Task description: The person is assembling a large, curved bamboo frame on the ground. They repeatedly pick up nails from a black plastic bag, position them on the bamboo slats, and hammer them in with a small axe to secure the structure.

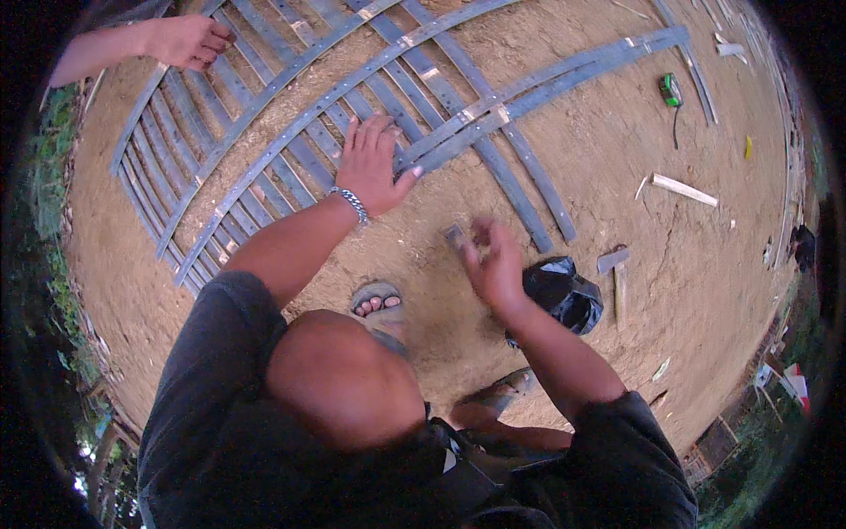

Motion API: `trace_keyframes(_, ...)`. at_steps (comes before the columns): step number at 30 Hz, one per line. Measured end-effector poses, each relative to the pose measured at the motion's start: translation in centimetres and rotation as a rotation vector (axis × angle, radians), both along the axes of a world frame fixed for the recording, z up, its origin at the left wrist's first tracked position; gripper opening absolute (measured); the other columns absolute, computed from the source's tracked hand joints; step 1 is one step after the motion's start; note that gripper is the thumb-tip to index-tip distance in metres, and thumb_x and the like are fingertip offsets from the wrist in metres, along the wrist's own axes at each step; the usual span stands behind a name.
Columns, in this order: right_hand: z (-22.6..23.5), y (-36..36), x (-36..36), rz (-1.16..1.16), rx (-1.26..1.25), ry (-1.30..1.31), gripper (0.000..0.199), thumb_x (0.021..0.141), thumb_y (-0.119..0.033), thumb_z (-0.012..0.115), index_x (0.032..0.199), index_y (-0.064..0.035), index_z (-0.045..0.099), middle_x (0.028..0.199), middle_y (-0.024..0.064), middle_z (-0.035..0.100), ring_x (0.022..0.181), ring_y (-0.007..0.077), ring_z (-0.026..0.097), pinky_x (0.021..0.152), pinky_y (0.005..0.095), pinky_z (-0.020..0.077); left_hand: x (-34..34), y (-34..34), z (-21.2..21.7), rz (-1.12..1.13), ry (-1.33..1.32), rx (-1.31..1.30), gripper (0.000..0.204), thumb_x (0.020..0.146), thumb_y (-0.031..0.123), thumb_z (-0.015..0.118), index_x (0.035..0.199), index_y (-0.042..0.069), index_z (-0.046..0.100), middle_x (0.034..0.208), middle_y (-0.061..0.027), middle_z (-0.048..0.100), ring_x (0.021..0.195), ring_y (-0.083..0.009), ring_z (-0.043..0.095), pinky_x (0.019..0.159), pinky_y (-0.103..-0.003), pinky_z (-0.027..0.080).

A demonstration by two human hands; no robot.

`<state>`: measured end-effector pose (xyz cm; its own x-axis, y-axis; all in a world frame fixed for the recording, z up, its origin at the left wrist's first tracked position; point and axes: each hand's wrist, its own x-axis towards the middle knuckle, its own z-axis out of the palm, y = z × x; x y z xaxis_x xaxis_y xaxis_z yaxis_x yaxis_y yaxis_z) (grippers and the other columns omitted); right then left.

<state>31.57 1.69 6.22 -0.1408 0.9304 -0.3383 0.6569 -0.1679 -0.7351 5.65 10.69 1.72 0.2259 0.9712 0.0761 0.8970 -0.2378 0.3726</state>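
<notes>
Frame of dark slats is lying at 11 o'clock. Left hand is resting on it, palm down, fingers extended. Right hand is hovering near 3 o'clock beside a small grey piece — whether gripping it, I cannot tell. Black bag is sitting at 4 o'clock.

I'm seeing a green tape measure lying on the brown dirt ground, with a pale wooden stick resting below it and a yellow scrap lying off to its right. Lower down, I'm viewing a black plastic bag sitting near a wooden-handled tool, while green plants are lining the left edge of my remote feed.
</notes>
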Motion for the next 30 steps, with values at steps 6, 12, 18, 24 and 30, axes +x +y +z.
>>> trace_keyframes(6, 7.9, -11.4, 8.9, 0.513, 0.174, 0.24, 0.03, 0.078, -0.001, 0.075, 0.105, -0.004, 0.062, 0.096, 0.0142, 0.066, 0.086, 0.035, 0.065, 0.075, 0.0427, 0.0539, -0.1, -0.5, -1.2, -0.02, 0.028, 0.031, 0.057, 0.088, 0.036, 0.067, 0.128, -0.001, 0.051, 0.143, -0.0232, 0.047, 0.141, -0.0407, 0.038, 0.122, -0.059, 0.017)
trace_keyframes(12, 7.9, -12.2, 19.0, 0.171, 0.028, -0.372, 0.025, 0.08, -0.004, 0.069, 0.105, -0.0049, 0.065, 0.103, 0.0188, 0.065, 0.095, 0.0421, 0.065, 0.077, 0.0471, 0.0548, 0.1, -0.4, -1.0, -0.05, 0.069, 0.132, 0.053, 0.091, 0.031, 0.065, 0.131, 0.001, 0.048, 0.144, -0.0214, 0.048, 0.14, -0.0385, 0.04, 0.122, -0.058, 0.018)
trace_keyframes(18, 0.4, -8.6, 19.4, 0.125, -0.112, -0.505, 0.032, 0.087, -0.015, 0.066, 0.118, -0.0066, 0.068, 0.115, 0.0232, 0.068, 0.103, 0.0444, 0.066, 0.088, 0.0498, 0.0539, -0.4, -1.7, -1.4, 0.062, 0.038, 0.154, 0.051, 0.094, 0.028, 0.061, 0.134, -0.001, 0.049, 0.145, -0.0202, 0.049, 0.14, -0.0387, 0.04, 0.122, -0.058, 0.019)
trace_keyframes(24, -6.0, -10.1, 18.6, 0.011, -0.19, -0.55, 0.039, 0.084, -0.022, 0.071, 0.12, -0.006, 0.07, 0.117, 0.0221, 0.071, 0.109, 0.0417, 0.066, 0.094, 0.0473, 0.0528, -1.5, -6.5, -0.9, 0.219, -0.165, 0.236, 0.051, 0.094, 0.026, 0.06, 0.136, -0.001, 0.048, 0.148, -0.024, 0.045, 0.14, -0.043, 0.039, 0.121, -0.058, 0.02)
trace_keyframes(30, -2.4, -9.0, 17.0, -0.071, -0.168, -0.423, 0.03, 0.085, -0.017, 0.068, 0.111, -0.0035, 0.073, 0.112, 0.0225, 0.072, 0.107, 0.043, 0.067, 0.093, 0.0465, 0.0528, 0.3, -11.3, 0.5, -0.103, -0.192, 0.074, 0.046, 0.091, 0.026, 0.066, 0.128, 0.002, 0.052, 0.145, -0.0211, 0.048, 0.137, -0.0421, 0.042, 0.12, -0.06, 0.024)
